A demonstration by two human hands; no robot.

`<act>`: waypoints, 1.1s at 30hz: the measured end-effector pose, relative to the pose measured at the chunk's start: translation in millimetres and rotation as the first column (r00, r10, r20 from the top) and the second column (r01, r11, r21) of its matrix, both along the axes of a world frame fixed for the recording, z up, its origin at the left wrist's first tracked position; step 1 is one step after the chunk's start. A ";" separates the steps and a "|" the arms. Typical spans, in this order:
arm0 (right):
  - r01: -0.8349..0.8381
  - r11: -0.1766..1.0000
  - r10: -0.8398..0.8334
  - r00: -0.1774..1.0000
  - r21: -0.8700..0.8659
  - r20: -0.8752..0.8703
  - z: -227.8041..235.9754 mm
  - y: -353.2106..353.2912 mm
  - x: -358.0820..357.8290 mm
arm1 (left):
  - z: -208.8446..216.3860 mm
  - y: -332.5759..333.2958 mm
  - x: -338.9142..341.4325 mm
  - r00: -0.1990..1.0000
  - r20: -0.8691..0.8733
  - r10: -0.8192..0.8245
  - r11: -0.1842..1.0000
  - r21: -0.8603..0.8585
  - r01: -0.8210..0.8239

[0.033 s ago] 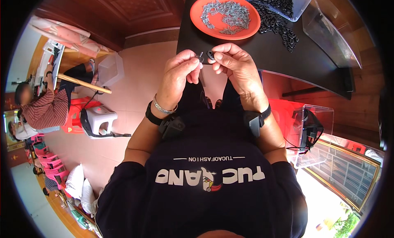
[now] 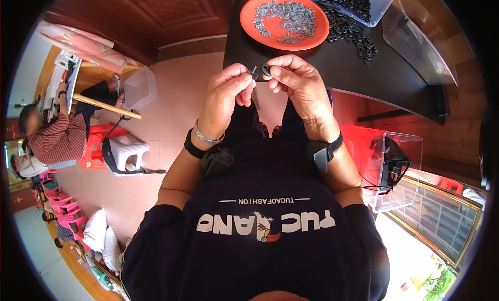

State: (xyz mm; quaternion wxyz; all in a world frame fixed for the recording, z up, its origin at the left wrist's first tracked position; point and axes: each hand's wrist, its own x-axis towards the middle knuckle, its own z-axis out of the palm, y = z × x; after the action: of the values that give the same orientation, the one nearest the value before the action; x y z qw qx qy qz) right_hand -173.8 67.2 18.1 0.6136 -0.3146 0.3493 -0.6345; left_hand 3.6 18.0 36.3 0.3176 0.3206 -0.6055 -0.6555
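Observation:
Both my hands are raised close together just off the near edge of the black table (image 2: 343, 77). My left hand (image 2: 230, 88) pinches a small dark part with a thin metal pin (image 2: 253, 72) sticking up from it; the fingers cover most of it. Between thumb and forefinger, my right hand (image 2: 295, 78) holds a small black oval piece (image 2: 265, 70) with a hole in it. A narrow gap separates the two parts. Beyond my hands, an orange plate (image 2: 254, 36) carries many small silver screw-like pins (image 2: 299, 23).
Loose black pieces (image 2: 358, 44) spill beside a clear bin (image 2: 387, 7) heaped with more. A clear panel (image 2: 416, 36) stands at the table's right. A lidless clear box (image 2: 403, 166) sits on red stools at my right. At far left, a person (image 2: 60, 132) works near a grey stool (image 2: 127, 148).

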 end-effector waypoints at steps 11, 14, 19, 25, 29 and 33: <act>0.106 0.985 -0.132 0.970 -0.133 -0.205 -1.7 0.7 1.6 | -3.2 2.4 -10.1 0.993 0.077 0.087 0.983 -0.171 -0.072; 0.118 0.984 -0.145 0.964 -0.133 -0.224 1.1 1.4 3.6 | -1.7 2.9 -11.1 0.992 0.083 0.094 0.980 -0.185 -0.077; 0.145 0.980 -0.179 0.941 -0.135 -0.288 6.3 3.0 7.2 | -3.5 2.7 -11.3 0.989 0.095 0.115 0.975 -0.200 -0.095; 0.175 0.975 -0.214 0.910 -0.140 -0.356 5.9 3.7 10.1 | -7.0 1.2 -11.2 0.987 0.092 0.133 0.969 -0.221 -0.110; 0.174 0.976 -0.210 0.903 -0.128 -0.374 4.8 3.5 10.9 | -11.6 1.2 -11.3 0.985 0.083 0.152 0.958 -0.255 -0.127; 0.187 0.973 -0.223 0.908 -0.134 -0.355 3.5 3.9 12.1 | -14.2 1.6 -12.0 0.982 0.083 0.171 0.938 -0.320 -0.136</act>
State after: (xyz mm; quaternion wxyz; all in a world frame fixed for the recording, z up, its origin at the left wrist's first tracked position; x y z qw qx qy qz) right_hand -161.7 71.1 21.6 0.4513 -0.4186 0.4577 -0.6415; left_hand -8.5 19.5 22.1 0.3809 0.3478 -0.6913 -0.5059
